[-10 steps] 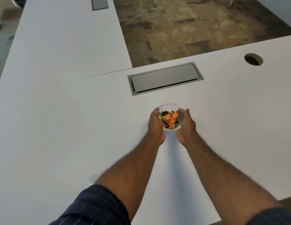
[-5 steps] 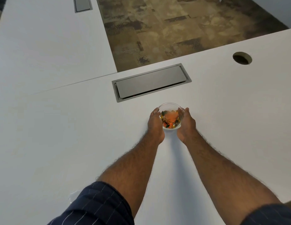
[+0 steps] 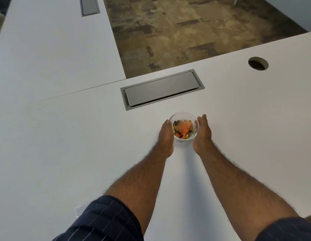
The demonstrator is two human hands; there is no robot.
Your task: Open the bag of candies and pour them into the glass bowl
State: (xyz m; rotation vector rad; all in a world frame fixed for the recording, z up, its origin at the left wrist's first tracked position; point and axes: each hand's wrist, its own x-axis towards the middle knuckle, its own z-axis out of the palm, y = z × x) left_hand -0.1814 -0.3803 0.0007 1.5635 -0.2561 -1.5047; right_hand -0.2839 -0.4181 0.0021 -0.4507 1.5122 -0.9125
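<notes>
A small glass bowl (image 3: 184, 117) stands on the white table (image 3: 81, 145), just in front of a grey cable hatch. Inside lie several wrapped candies (image 3: 183, 129), orange, green and gold. My left hand (image 3: 166, 134) presses against the bowl's left side. My right hand (image 3: 202, 133) cups its right side, fingers stretched forward and thumb at the rim. A scrap of clear plastic (image 3: 80, 208), probably the bag, peeks out beside my left sleeve and is mostly hidden.
The grey cable hatch (image 3: 162, 89) is set flush in the table behind the bowl. A round cable hole (image 3: 258, 63) sits at the far right. A second white table (image 3: 47, 49) joins on the left. Brown carpet (image 3: 194, 32) lies beyond the far edge.
Held between both hands, the bowl has slid slightly to the right relative to the hatch. My right hand's fingers have straightened a little. The view has shifted.
</notes>
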